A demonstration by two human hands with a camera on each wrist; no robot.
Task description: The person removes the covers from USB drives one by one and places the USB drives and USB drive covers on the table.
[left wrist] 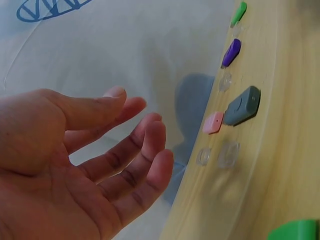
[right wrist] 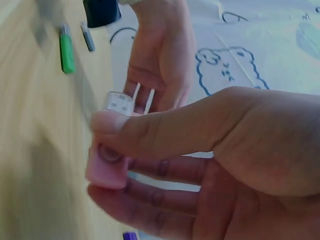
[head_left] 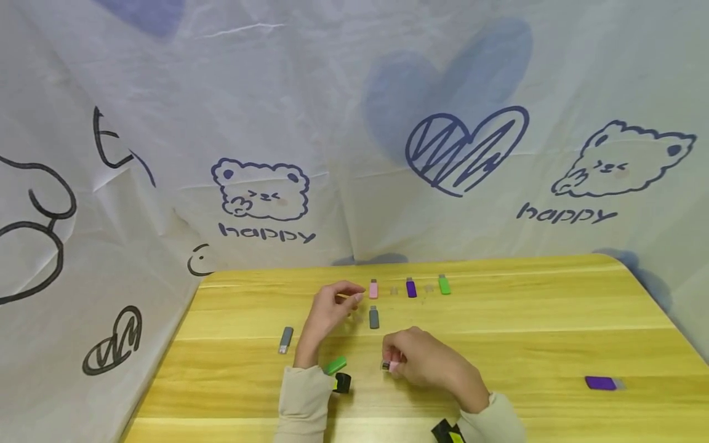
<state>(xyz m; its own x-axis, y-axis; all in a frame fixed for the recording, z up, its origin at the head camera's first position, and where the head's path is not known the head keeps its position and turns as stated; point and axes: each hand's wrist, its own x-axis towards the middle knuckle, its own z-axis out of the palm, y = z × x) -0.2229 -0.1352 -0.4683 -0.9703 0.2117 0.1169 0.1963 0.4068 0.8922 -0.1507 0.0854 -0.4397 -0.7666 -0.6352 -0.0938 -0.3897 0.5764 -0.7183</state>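
A pale cloth backdrop [head_left: 343, 123] filled most of the head view, with "happy" written on it twice, under two bear drawings [head_left: 260, 189]; the lettering and shapes at the left edge were cut off. Before it stood the wood-grained bench [head_left: 526, 344]. Of the two hands, the right hand [head_left: 423, 357] pinched a pink USB stick [right wrist: 107, 170] between thumb and fingers, low over the near part of the bench, the thumb hiding part of its body. The left hand [head_left: 329, 311] held nothing, fingers loosely bent and parted, near a second pink stick [head_left: 373, 289] and a gray stick [head_left: 374, 318]. Beyond lay an upper purple stick [head_left: 411, 288] and an upper green stick [head_left: 445, 285]. A lower green stick [head_left: 335, 365] lay beside the left sleeve [head_left: 304, 397], cut off in the left wrist view; another gray stick [head_left: 285, 339] lay left, another purple stick [head_left: 599, 383] far right. Smallest were the clear caps [left wrist: 228, 155], faint against the wood.
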